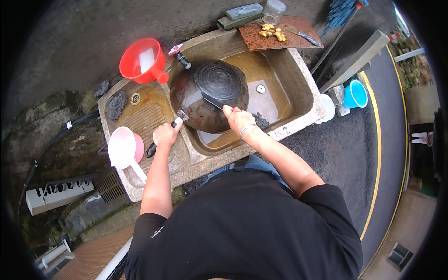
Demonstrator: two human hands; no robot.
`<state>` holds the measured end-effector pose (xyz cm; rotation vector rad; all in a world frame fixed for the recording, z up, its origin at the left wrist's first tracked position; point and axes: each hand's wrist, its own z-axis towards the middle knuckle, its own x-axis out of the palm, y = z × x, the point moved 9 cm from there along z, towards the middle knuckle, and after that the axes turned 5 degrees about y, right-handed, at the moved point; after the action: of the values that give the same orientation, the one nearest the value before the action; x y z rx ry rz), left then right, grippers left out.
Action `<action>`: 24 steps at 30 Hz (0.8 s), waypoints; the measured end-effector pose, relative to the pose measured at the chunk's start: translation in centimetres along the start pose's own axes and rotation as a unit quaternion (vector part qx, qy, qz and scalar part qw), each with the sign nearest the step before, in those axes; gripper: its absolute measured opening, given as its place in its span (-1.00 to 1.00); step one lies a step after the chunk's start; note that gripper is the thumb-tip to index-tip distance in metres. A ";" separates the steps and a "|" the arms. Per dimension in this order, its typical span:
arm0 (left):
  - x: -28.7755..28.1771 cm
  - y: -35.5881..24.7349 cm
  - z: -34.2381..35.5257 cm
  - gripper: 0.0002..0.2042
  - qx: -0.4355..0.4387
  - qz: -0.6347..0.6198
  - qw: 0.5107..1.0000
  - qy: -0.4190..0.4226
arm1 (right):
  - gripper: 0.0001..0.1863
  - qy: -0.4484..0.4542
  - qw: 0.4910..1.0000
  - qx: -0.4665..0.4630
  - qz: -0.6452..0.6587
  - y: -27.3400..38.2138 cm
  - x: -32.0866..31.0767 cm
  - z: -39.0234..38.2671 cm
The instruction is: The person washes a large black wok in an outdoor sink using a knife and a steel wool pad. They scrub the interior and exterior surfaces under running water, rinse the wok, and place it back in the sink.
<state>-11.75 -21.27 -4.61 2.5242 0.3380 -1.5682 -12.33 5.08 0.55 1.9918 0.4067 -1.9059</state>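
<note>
A dark wok (205,112) lies bottom-up across the stone sink (303,88), its ringed, blackened base facing me. My left hand (165,135) is closed round the wok's black handle (150,150) at the left. In my right hand (238,120) is a dark, flat-bladed scraper (212,101), its blade against the wok's base; its exact kind is partly hidden by my fingers. A tap (182,57) with a red-and-white handle juts out just beyond the wok. Shallow water and dark residue lie in the basin beneath and beside the wok.
A red dipper (132,63) and a pink-and-white dipper (122,148) sit on the sink's left side, near grey scouring wool (117,103). At the far right, a reddish board (261,43) bears ginger pieces (273,32) and a knife (308,38). A blue bucket (355,94) stands beyond the right edge.
</note>
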 end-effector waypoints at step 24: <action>0.2 0.1 0.3 -0.25 -0.006 0.007 1.000 0.014 | -0.84 -0.010 1.000 0.010 -0.007 0.8 -0.1 -1.0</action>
<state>-11.84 -21.45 -4.95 2.5362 0.3307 -1.5221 -11.04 4.82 0.68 1.9866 0.3984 -1.9448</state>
